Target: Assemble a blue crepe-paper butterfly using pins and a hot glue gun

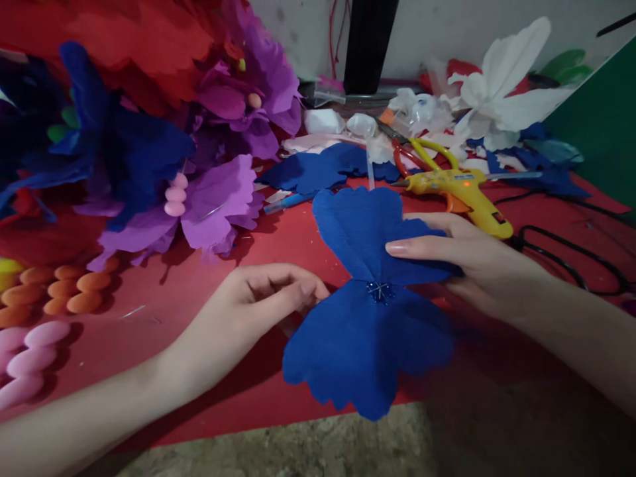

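Observation:
A blue crepe-paper flower (376, 351) with scalloped petals spans the middle of the view, tilted above the red surface. At its centre is a dark, glittering cluster (379, 291). My right hand (462, 258) grips the right upper petal, thumb on top and the other fingers beneath. On the left side, my left hand (278, 295) is closed, thumb against curled fingers, at the gap between upper and lower petals. Its fingertips pass partly behind the flower, so the exact spot it pinches is hidden.
A yellow hot glue gun (464, 185) with a lit orange light and black cord (571, 255) lies right, beside red-and-yellow-handled pliers (432, 154). Blue petals (308, 169) and a white flower (501, 93) lie behind. Purple flowers (218, 205), orange beads (79, 288) and pink beads (32, 361) are left.

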Available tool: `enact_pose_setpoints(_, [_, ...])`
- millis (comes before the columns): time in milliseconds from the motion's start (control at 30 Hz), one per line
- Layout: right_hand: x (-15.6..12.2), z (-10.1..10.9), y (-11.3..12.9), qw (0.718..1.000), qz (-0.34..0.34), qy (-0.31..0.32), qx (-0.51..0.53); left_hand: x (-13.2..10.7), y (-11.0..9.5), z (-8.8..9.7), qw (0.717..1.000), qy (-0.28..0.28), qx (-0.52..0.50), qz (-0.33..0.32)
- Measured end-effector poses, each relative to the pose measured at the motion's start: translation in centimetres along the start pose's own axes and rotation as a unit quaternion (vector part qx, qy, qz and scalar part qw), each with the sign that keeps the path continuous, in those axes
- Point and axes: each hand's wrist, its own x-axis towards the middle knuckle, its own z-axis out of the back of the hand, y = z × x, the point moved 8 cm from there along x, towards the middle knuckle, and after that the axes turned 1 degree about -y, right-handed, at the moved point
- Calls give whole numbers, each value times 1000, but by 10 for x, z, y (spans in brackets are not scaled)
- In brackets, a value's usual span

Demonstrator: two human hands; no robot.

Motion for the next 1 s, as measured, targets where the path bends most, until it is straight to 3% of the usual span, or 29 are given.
enact_pose_setpoints(333, [0,-13,6,992,69,101,-12,4,-4,7,999,-40,33,-8])
enact_pose_setpoints(567, [0,-14,7,992,75,95,-30,2,-13,14,994,-66,83,-41])
enact_pose_setpoints(767, [-2,-8,5,994,74,67,-38,2,-20,8,992,-41,94,-66])
enact_pose_setpoints(1000, [-7,-17,8,989,97,113,-23,1,-21,10,984,-57,146,-86])
